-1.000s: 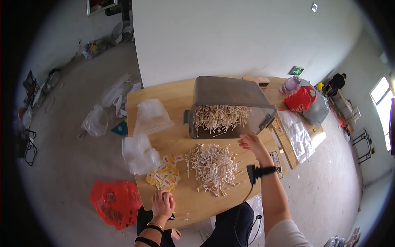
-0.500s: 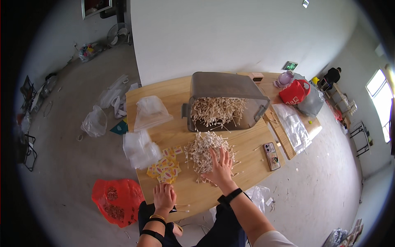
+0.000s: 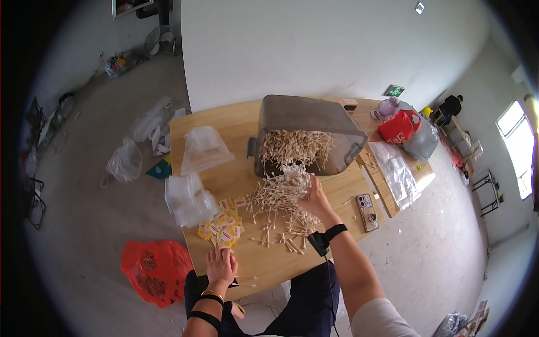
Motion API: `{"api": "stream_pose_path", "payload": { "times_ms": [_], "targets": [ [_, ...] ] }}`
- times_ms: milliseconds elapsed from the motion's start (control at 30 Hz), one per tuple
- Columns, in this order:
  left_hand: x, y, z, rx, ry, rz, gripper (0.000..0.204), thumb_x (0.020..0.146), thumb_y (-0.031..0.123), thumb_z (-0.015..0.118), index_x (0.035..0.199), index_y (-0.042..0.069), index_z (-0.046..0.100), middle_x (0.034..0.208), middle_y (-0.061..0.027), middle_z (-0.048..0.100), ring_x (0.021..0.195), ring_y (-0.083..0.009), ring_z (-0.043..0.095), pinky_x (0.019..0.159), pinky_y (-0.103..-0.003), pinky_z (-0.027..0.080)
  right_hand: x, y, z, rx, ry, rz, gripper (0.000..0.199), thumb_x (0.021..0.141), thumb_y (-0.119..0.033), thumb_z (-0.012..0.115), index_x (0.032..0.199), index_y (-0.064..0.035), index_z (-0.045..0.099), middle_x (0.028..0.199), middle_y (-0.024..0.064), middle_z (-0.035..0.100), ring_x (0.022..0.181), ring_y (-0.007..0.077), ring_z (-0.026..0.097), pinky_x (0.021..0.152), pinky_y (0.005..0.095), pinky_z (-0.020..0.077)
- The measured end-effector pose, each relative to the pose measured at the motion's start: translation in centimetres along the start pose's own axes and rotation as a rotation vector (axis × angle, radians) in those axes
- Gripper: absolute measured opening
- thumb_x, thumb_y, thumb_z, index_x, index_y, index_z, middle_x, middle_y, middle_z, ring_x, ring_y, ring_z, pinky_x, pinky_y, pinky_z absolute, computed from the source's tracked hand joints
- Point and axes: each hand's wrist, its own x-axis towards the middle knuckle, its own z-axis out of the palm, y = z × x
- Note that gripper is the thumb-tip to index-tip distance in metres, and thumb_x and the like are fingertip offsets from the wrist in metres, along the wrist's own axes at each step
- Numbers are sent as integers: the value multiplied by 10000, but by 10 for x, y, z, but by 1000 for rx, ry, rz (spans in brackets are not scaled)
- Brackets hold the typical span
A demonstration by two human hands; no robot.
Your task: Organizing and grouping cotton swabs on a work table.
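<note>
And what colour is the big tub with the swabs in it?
The tub is smoky grey and see-through; it shows best in the head view.

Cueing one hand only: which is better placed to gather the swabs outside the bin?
Probably right: the right hand is at the swab pile; the left hand sits near the yellow packets.

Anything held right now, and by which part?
Right grip is against the right side of the cotton swab heap; whether it holds any can't be told. Left grip lies curled at the near edge of the table; nothing visibly held.
</note>
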Motion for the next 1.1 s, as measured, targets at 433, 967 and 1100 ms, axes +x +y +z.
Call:
{"api": "stream_pose_path", "payload": {
  "times_ms": [433,967,1100],
  "targets": [
    [1,1,-1,1,4,-1,213,768,137,627,964,136,544,1005,-93,547,926,-328,543,816,-469,414,-9,47,-21,463,-164,299,752,969,-374,649,1548,-204,200,1541,141,351,1314,307,472,841,507,566],
    [3,1,1,-52,-10,4,234,744,113,628,961,117,540,1018,-108,547,953,-352,533,827,-491,418,-15,-90,82,-424,-50,-471,744,728,-295,807,1379,-80,518,1461,105,461,1370,343,371,1183,489,250],
    [1,-2,-3,5,-5,15,224,766,148,642,961,138,533,1005,-90,554,911,-327,547,801,-468,423,5,-96,112,-574,-145,-522,697,716,-263,786,1340,-75,539,1408,109,488,1368,334,383,1221,517,186]
  ]
}}
